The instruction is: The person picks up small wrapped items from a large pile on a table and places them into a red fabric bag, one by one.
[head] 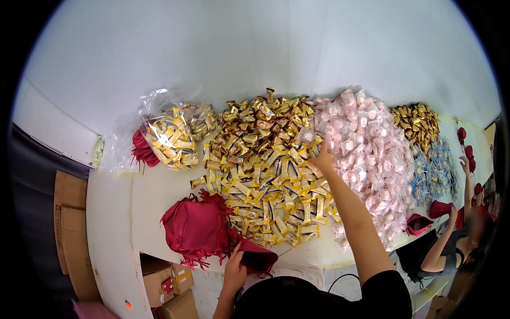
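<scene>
My left hand (235, 268) grips the edge of a dark red fabric pouch (257, 257), whose mouth gapes above the table's front edge. Beside it lies a stack of red pouches (197, 227) with red fringe or cords. Farther out, my right hand (322, 157) reaches over the border between the piles, its fingers at a yellow-ended wrapped stick; whether it grips the stick is unclear. Below and left of it spreads a heap of yellow-and-white wrapped sticks (279, 199). Gold-wrapped pieces (255, 127) are heaped behind them, and pink-and-white packets (366, 147) rise to the right.
A clear plastic bag (171, 135) of wrapped sticks stands at the back left. Another gold heap (418, 123) and blue-wrapped items (434, 171) lie on the right. A co-worker (446, 251) at the right holds a red pouch (439, 209). Cardboard boxes (157, 285) sit under the table.
</scene>
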Action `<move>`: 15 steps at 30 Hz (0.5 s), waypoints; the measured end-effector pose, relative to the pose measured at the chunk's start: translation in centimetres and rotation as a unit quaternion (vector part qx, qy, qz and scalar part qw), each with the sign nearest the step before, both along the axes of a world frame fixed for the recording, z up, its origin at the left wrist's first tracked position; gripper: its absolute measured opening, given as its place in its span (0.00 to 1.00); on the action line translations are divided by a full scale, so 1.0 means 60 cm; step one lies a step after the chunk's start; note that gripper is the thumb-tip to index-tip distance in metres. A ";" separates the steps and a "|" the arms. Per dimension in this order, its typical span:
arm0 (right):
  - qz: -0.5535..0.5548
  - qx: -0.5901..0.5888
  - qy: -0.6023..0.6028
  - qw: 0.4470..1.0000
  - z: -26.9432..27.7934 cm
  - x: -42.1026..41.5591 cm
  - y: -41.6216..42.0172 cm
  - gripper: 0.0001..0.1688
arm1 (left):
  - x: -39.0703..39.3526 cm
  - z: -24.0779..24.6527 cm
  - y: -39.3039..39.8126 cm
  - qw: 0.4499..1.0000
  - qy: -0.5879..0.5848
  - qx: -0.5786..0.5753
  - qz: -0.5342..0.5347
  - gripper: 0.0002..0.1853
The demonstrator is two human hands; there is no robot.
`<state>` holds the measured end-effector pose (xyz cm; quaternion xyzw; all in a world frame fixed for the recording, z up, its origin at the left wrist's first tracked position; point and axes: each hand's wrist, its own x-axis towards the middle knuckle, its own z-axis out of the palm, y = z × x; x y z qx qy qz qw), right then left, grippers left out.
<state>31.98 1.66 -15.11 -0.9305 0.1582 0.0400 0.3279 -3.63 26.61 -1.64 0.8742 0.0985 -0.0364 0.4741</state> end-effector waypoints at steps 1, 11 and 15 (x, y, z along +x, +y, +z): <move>0.024 0.020 0.025 0.999 0.002 0.005 -0.011 0.48 | 0.001 0.002 -0.002 1.000 0.013 0.000 0.001 0.25; 0.115 0.144 0.066 0.981 0.101 -0.037 -0.057 0.48 | 0.009 0.006 0.000 0.999 0.040 -0.023 0.025 0.26; 0.201 0.235 0.011 0.951 0.176 -0.049 0.002 0.49 | 0.009 0.000 0.005 0.999 0.034 -0.015 0.029 0.26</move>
